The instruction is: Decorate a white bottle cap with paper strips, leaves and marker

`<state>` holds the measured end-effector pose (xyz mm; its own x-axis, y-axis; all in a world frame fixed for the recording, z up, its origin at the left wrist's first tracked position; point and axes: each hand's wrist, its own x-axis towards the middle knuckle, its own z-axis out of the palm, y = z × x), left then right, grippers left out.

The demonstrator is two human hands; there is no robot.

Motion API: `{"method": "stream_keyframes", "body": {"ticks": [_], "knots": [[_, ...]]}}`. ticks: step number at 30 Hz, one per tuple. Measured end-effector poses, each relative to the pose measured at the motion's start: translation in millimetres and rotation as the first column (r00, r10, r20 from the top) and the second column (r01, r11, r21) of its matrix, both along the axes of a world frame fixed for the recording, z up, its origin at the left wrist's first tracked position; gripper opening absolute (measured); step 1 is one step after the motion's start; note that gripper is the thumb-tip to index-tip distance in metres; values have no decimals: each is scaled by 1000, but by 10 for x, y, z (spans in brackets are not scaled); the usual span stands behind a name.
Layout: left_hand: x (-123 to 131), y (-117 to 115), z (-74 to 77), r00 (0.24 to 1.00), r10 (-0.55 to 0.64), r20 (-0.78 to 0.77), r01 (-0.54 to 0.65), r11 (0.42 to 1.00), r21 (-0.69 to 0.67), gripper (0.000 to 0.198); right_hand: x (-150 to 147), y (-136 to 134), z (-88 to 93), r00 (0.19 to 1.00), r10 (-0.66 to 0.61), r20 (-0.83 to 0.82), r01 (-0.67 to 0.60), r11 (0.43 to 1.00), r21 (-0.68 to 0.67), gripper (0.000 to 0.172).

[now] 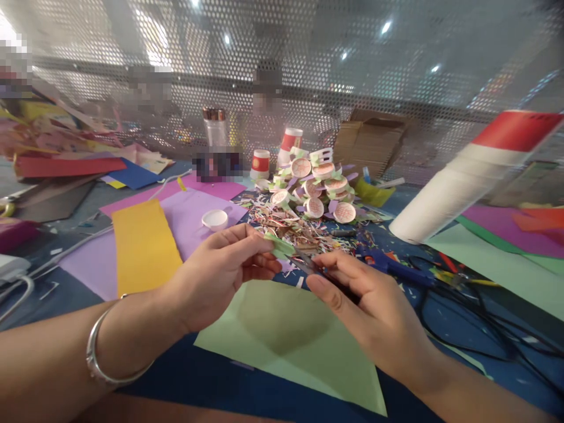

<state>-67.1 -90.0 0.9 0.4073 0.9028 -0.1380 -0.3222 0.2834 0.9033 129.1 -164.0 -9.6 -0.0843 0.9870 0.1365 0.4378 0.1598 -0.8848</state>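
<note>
My left hand (238,258) pinches a small piece of light green paper (281,245) between thumb and fingers. In my right hand (361,294) is a pair of scissors (308,265), its blades at the edge of that piece. Both hands are above a light green sheet (286,341) lying on the blue table. Behind them lies a heap of paper scraps (286,226). Beyond it is a pile of cut cup bottoms (315,188) with green and purple paper bits attached. A single white cup bottom (215,220) sits on a purple sheet (189,214).
A long stack of paper cups (467,176) leans at the right. Near it lie a blue glue gun (396,265) and black cable (476,341). A yellow paper strip (145,247) and white cord are at left. A cardboard box (372,141) stands behind, before a perforated metal screen.
</note>
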Motion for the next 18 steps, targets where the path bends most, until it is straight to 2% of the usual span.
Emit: {"method": "stream_keyframes", "body": {"ticks": [8,18], "knots": [[4,-33,-7,997,-57,-43,60,995,81,19,7,-9,11,999,12,32,-12,1000,-25,31],[2,-39,-6,996,-71,-46,75,993,92,19,12,-21,13,998,42,45,-42,999,9,25]]}}
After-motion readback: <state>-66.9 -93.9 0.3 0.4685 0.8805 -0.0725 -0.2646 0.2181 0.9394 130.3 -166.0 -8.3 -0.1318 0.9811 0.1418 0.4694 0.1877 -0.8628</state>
